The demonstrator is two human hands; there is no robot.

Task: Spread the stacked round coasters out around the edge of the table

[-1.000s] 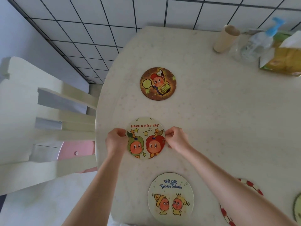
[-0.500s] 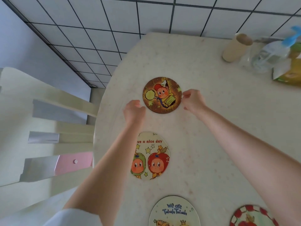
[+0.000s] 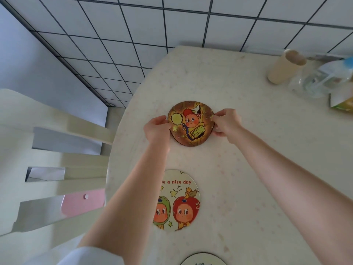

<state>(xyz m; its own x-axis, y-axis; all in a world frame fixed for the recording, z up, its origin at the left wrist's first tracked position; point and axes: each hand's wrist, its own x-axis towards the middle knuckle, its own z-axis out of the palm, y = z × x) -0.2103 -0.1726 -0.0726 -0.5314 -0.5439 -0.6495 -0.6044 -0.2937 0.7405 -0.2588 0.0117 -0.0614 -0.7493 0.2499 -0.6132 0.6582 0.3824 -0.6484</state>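
A round brown coaster [image 3: 191,123] with a cartoon figure is grasped at its opposite rims by two bare hands. The left hand [image 3: 156,129] is closed on the coaster's left rim, its grip a pinch with the thumb on top. The right hand [image 3: 226,122] is closed on the right rim in the same way, fingertips curled over and under the edge. Whether the coaster is lifted or lies flat on the desk [image 3: 257,150] cannot be told; a thin dark line is seen under its near edge.

The brown coaster is placed just inside the left curved edge of the pale speckled desk, with a narrow strip of bare surface between it and the edge. Nearer the viewer, well apart from it, a cream coaster [image 3: 178,200] lettered "a nice day" is laid flat, also close to the left edge and partly hidden by the left forearm. At the bottom border, the rim of a third coaster [image 3: 203,260] is cut off by the frame.

Broad open desk surface is seen to the right of the hands and beyond them. At the far right corner, a beige cup [image 3: 285,66], a clear bottle [image 3: 322,79] and a yellow-green box [image 3: 342,101] are grouped close together. A pale wooden chair [image 3: 51,142] is set just beside the desk's left edge, with tiled floor [image 3: 133,31] beyond.
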